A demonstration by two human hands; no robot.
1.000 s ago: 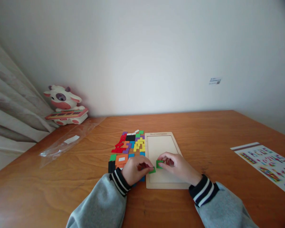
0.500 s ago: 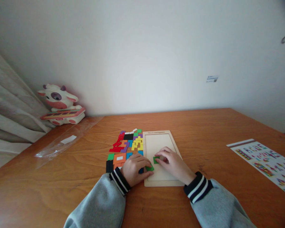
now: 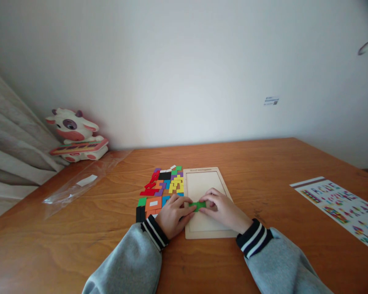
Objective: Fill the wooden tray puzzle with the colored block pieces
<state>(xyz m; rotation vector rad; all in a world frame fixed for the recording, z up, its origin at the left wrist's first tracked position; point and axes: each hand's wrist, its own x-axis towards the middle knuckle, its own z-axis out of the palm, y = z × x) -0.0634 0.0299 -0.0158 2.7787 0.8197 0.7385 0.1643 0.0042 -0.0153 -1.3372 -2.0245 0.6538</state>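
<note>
The left hand (image 3: 173, 215) and right hand (image 3: 225, 210) pinch green pieces (image 3: 199, 206) together over the wooden tray (image 3: 210, 235), near its left edge, likely to align them. The tray lies at the tabletop's (image 3: 110, 245) middle, before a pale wall (image 3: 184, 73).

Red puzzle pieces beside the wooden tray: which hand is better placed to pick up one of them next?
Probably the left hand: it is nearer to the red puzzle pieces, while the right hand is over the wooden tray. Both are busy with green puzzle pieces, so it should release first.
</note>
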